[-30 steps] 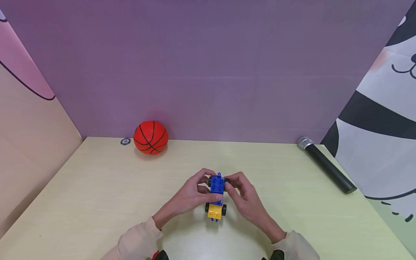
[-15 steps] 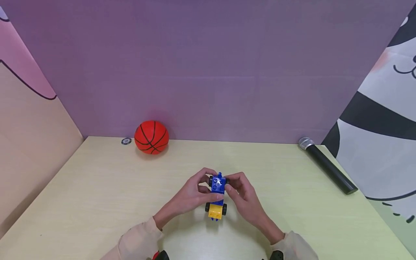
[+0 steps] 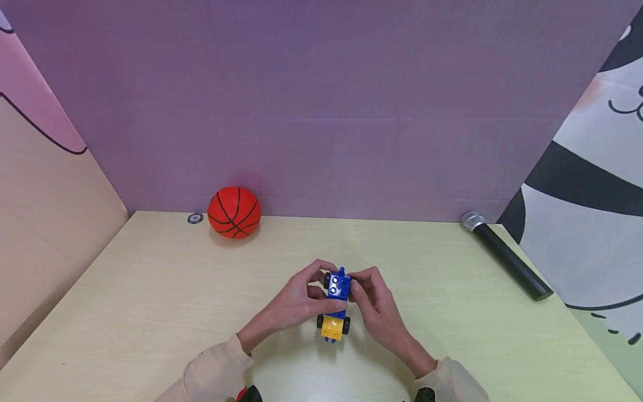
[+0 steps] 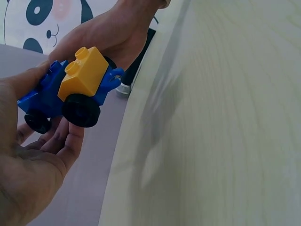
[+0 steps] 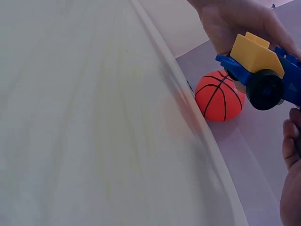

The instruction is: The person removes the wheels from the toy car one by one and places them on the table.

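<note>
- While both hands hold it above the table point(image 3: 176, 312), the toy vehicle point(image 3: 339, 315) turns its blue front end point(image 3: 339, 285) away from the head camera and its yellow block point(image 3: 331, 328) toward it.
- Left hand point(image 3: 300, 301): thumb laid across the blue body, other fingers bent along the left flank, pinching the vehicle.
- Right hand point(image 3: 379, 308): thumb and forefinger pinch the vehicle at its right front corner; whether they grip a wheel or the body cannot be told, since the fingertips cover that spot.
- Stage of the work: assembly appears well advanced, with the yellow block seated and the rear left wheel point(image 3: 320, 321), rear right wheel point(image 3: 346, 325) and front left wheel point(image 3: 327, 280) in place. Handling of the right front corner seems unfinished; the vehicle is not yet set down.
- Left wrist view: displays the blue hook point(image 4: 113, 80) at the rear, barely legible from above.
- Right wrist view: gives the rear right wheel in profile, but crops the front end.
- Head view: alone includes the whole microphone point(image 3: 506, 259), slanted along the table's right side, together with the basketball point(image 3: 234, 213) at the far edge.
</note>
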### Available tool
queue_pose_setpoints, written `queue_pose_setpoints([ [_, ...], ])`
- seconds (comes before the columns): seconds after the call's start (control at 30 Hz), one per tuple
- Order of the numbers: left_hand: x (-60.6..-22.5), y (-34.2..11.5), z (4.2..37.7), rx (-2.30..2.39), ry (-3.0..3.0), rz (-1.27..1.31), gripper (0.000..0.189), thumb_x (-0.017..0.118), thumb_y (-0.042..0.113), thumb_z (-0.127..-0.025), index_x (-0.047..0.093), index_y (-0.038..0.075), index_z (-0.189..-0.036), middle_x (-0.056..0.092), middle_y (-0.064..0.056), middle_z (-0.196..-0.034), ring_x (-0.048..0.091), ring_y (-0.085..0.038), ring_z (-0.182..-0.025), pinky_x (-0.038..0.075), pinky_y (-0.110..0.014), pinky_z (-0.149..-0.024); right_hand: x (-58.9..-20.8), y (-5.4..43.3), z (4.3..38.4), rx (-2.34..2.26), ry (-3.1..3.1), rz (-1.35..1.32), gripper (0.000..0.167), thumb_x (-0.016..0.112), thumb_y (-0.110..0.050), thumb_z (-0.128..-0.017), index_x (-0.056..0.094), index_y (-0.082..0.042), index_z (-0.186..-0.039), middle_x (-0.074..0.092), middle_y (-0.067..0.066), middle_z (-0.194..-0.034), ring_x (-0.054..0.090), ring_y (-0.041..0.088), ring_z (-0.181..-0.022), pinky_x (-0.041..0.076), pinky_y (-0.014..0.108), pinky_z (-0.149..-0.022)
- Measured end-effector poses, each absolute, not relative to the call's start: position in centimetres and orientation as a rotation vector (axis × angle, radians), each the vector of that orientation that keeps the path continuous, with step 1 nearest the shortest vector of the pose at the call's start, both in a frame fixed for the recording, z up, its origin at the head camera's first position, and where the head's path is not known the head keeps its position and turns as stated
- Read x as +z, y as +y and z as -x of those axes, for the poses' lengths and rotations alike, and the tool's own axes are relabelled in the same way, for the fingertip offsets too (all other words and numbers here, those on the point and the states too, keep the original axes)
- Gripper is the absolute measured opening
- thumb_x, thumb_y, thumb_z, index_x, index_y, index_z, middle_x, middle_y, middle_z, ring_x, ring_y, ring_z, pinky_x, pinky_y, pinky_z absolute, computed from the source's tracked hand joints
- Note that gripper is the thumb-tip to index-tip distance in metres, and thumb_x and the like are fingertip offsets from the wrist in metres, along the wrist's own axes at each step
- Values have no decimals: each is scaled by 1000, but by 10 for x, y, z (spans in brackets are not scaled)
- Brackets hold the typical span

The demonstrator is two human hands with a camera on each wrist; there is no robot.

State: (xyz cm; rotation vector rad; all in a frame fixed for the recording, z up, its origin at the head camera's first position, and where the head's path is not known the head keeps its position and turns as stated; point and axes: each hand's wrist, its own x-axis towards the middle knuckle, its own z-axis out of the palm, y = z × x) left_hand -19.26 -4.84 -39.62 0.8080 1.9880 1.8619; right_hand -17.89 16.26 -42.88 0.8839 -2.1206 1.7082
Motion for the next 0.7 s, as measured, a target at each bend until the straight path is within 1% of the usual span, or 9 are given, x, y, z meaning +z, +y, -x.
queue_pose_setpoints([
  [0.17, -396, -48, 191, 1837, 2021, -833, 50, 76, 13, -94, 51, 9, -136, 60, -12, -108, 72, -20, -84, 61, -34, -82, -428, 162, 178, 1660, -2115, -890, 13, 44, 12, -104, 48, 7, -115, 57, 11, -107, 63, 12, -95, 57, 23, -84],
  [0.37, -397, -48, 190, 1837, 2004, -830, 49, 76, 12, -95, 51, 10, -137, 60, -11, -108, 73, -20, -85, 61, -34, -83, -428, 161, 179, 1559, -2118, -918, 16, 46, 15, -101, 50, 4, -112, 57, 7, -102, 60, 14, -90, 49, 19, -89],
  [0.5, -398, -48, 190, 1832, 1996, -827, 49, 76, 13, -95, 51, 11, -137, 60, -12, -107, 73, -21, -86, 60, -34, -83, -426, 161, 179, 1473, -2154, -917, 18, 47, 14, -99, 50, 1, -112, 59, 4, -102, 60, 16, -90, 48, 21, -92],
  [0.7, -398, -49, 191, 1817, 1990, -838, 49, 75, 14, -95, 50, 11, -138, 58, -12, -108, 73, -21, -87, 61, -35, -84, -423, 163, 179, 1356, -2188, -924, 21, 48, 14, -97, 49, 1, -112, 59, 3, -102, 59, 16, -88, 50, 23, -86],
])
